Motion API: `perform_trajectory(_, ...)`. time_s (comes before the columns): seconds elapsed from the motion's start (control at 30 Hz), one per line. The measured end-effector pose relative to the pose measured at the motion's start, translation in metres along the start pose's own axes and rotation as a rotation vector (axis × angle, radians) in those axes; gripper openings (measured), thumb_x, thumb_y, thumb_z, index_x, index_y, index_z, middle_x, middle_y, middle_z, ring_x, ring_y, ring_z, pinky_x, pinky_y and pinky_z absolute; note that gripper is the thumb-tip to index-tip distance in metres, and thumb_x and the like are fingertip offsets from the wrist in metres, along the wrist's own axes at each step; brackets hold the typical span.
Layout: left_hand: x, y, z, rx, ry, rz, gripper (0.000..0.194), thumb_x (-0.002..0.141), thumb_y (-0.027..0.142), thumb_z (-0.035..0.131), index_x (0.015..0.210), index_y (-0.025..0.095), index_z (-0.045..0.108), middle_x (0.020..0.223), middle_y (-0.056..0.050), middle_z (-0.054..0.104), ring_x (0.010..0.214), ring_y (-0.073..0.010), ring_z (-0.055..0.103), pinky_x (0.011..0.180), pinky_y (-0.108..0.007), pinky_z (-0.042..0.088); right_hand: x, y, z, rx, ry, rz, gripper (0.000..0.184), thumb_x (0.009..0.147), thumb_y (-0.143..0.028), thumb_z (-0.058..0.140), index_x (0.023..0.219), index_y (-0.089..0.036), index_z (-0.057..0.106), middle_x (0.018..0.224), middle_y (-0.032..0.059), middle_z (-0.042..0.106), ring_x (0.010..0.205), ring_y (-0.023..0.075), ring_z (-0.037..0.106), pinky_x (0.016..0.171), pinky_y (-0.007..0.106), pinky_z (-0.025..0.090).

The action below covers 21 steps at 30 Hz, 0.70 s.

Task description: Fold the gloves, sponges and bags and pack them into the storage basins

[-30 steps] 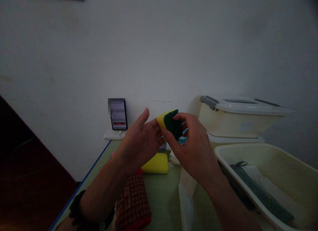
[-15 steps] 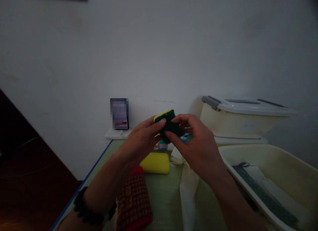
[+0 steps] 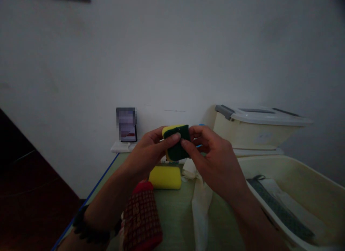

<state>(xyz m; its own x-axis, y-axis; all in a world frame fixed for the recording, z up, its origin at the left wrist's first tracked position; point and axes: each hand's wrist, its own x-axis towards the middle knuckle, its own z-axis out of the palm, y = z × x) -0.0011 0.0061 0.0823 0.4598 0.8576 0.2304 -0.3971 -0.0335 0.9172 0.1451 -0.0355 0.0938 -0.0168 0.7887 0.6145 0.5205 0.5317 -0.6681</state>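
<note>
Sponge (image 3: 175, 152) held up between your left hand (image 3: 147, 149) and right hand (image 3: 217, 155), in the air above the worktop (image 3: 176, 218).
Both hands pinch it: your left thumb lies across the dark green face, its fingers mostly hidden behind, while your right thumb presses that face near the right edge, with its fingertips by the upper corner. How hard you squeeze cannot be told. For good control, let the left hand bear the sponge and the right only steer its edge; light thumbs should stop the soft layer from buckling. Turn it where it is, well above the yellow block (image 3: 165, 177), since the red pouch (image 3: 142, 217) and pale cloth strip (image 3: 201, 208) leave limited room if you lower your wrists.
</note>
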Motion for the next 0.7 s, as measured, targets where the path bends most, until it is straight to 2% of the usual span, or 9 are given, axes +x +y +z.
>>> perform_trajectory(0.17, -0.003, 0.005, 0.002, 0.148, -0.017, 0.021, 0.022, 0.079, 0.024, 0.068, 0.099, 0.015, 0.067, 0.095, -0.006, 0.069, 0.082, -0.016, 0.063, 0.077, -0.027, 0.048, -0.001, 0.0, -0.005, -0.109, 0.056, -0.059, 0.013, 0.082, -0.02, 0.058, 0.095, -0.019, 0.056, 0.09, 0.004, 0.061, 0.071, 0.0142, 0.059, 0.061, 0.029, 0.053)
perform_trajectory(0.27, -0.005, 0.01, 0.006, 0.212, -0.066, 0.044, 0.024, 0.079, 0.022, 0.068, 0.102, 0.016, 0.067, 0.099, -0.006, 0.069, 0.089, -0.0181, 0.063, 0.081, -0.028, 0.048, -0.002, -0.001, -0.011, -0.157, 0.012, -0.053, 0.016, 0.081, -0.017, 0.058, 0.097, -0.02, 0.053, 0.093, 0.0046, 0.06, 0.076, 0.0159, 0.059, 0.067, 0.033, 0.052)
perform_trajectory(0.4, -0.012, 0.016, 0.009, 0.403, -0.082, 0.072, 0.021, 0.078, 0.026, 0.067, 0.098, 0.017, 0.067, 0.087, -0.004, 0.071, 0.079, -0.0182, 0.066, 0.071, -0.027, 0.05, -0.003, -0.007, -0.023, -0.186, -0.111, -0.106, 0.016, 0.081, -0.011, 0.058, 0.092, -0.021, 0.054, 0.089, 0.001, 0.061, 0.077, 0.015, 0.058, 0.07, 0.031, 0.049)
perform_trajectory(0.5, -0.019, 0.022, 0.011, 0.613, -0.043, 0.147, 0.018, 0.08, 0.026, 0.065, 0.097, 0.018, 0.066, 0.083, -0.003, 0.07, 0.075, -0.0175, 0.065, 0.065, -0.024, 0.05, -0.007, -0.015, -0.03, -0.216, -0.125, -0.175, 0.018, 0.08, -0.01, 0.061, 0.091, -0.022, 0.055, 0.089, -0.0014, 0.06, 0.08, 0.0136, 0.057, 0.075, 0.029, 0.048)
perform_trajectory(0.57, -0.023, 0.024, 0.012, 0.699, -0.037, 0.198, 0.017, 0.082, 0.025, 0.063, 0.097, 0.018, 0.066, 0.084, -0.003, 0.069, 0.076, -0.0164, 0.065, 0.065, -0.023, 0.05, -0.01, -0.02, -0.032, -0.191, -0.13, -0.172, 0.021, 0.08, -0.01, 0.06, 0.096, -0.024, 0.055, 0.094, -0.0021, 0.06, 0.085, 0.0128, 0.057, 0.078, 0.028, 0.047)
perform_trajectory(0.7, -0.024, 0.019, 0.015, 0.605, -0.061, 0.225, 0.019, 0.084, 0.025, 0.059, 0.1, 0.016, 0.061, 0.08, -0.002, 0.066, 0.071, -0.0133, 0.062, 0.065, -0.023, 0.05, -0.013, -0.025, -0.033, -0.147, -0.185, -0.115, 0.022, 0.084, -0.013, 0.055, 0.102, -0.024, 0.051, 0.099, -0.0016, 0.06, 0.091, 0.0131, 0.057, 0.081, 0.029, 0.046)
